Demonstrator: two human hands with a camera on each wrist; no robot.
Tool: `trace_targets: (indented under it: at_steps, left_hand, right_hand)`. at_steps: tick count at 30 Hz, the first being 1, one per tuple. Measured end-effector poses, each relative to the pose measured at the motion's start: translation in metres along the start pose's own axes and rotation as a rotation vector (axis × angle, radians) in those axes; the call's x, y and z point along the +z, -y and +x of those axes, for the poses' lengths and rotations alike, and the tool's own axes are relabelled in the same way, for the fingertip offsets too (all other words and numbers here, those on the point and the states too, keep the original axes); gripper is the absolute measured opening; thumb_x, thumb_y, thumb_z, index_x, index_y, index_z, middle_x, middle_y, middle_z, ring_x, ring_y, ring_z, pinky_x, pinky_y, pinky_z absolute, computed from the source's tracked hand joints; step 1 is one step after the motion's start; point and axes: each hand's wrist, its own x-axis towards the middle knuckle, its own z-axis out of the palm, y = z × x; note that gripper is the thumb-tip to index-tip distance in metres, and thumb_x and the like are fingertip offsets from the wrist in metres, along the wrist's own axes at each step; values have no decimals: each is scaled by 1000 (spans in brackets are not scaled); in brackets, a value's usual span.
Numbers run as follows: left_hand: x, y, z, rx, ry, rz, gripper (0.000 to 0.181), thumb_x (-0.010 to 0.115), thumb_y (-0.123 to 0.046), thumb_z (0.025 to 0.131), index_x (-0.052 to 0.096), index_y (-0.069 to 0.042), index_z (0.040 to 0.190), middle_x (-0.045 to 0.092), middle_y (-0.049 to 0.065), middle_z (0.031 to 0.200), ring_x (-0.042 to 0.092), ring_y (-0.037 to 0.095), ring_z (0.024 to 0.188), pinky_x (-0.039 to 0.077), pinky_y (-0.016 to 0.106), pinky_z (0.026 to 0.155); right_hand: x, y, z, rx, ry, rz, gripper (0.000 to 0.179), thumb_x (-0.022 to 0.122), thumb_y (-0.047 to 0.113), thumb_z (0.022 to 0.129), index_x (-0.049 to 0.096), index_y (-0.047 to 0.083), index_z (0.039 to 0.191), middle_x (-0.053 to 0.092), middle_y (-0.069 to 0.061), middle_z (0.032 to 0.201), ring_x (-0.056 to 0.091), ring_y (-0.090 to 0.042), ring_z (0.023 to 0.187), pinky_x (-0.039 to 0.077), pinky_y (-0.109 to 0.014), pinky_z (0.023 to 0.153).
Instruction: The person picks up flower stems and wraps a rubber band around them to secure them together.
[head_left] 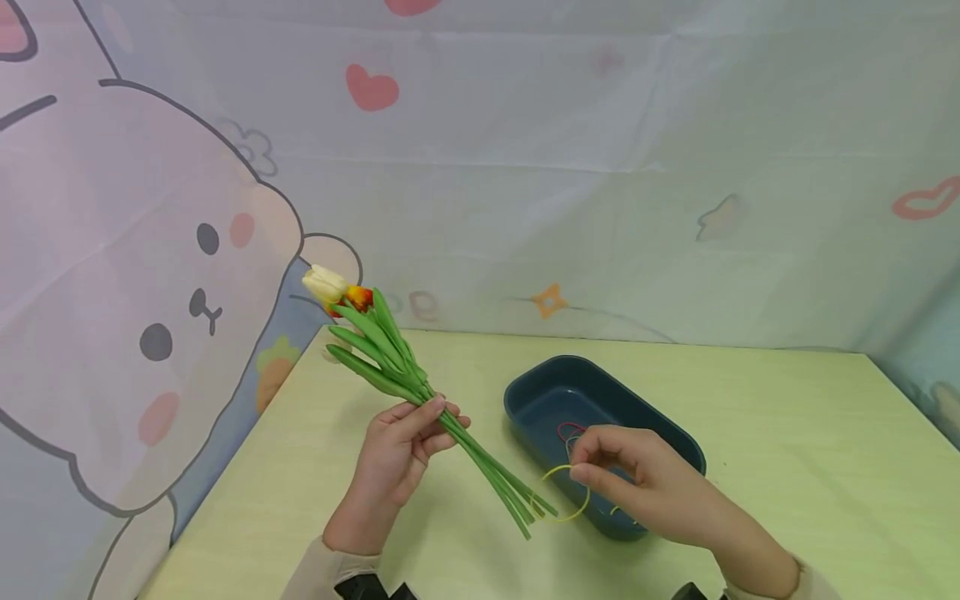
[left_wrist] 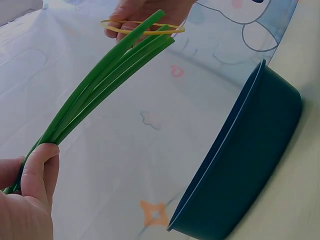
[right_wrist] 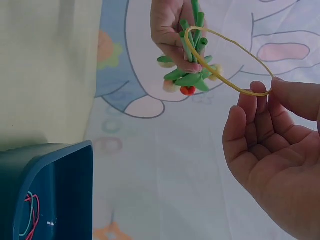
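My left hand (head_left: 401, 446) grips a bunch of artificial tulips (head_left: 390, 358) by their green stems (left_wrist: 105, 80), with cream and orange-red blooms (head_left: 333, 289) pointing up and left. The stem ends (head_left: 525, 504) slant down toward the right. My right hand (head_left: 637, 483) pinches a yellow rubber band (head_left: 570, 496) between thumb and fingertips, and the band (right_wrist: 225, 62) hangs as an open loop just at the stem ends. In the left wrist view the band (left_wrist: 142, 27) lies across the stem tips.
A dark blue oblong tray (head_left: 532, 396) stands on the pale green table (head_left: 787, 467) under my right hand, with red and teal rubber bands (right_wrist: 30, 215) lying inside it. A cartoon-printed cloth (head_left: 525, 167) hangs behind the table.
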Motion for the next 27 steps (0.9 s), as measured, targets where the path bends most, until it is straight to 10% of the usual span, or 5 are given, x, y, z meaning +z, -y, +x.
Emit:
trace_targets:
  at_steps: [27]
  left_hand:
    - [24, 20, -13, -127, 138, 33, 15, 56, -7, 88, 70, -9, 81, 67, 1, 77, 67, 17, 77, 56, 25, 70]
  right_hand:
    - [9, 2, 17, 62, 24, 32, 11, 56, 13, 89, 56, 23, 85, 52, 8, 75, 48, -7, 66, 44, -20, 56]
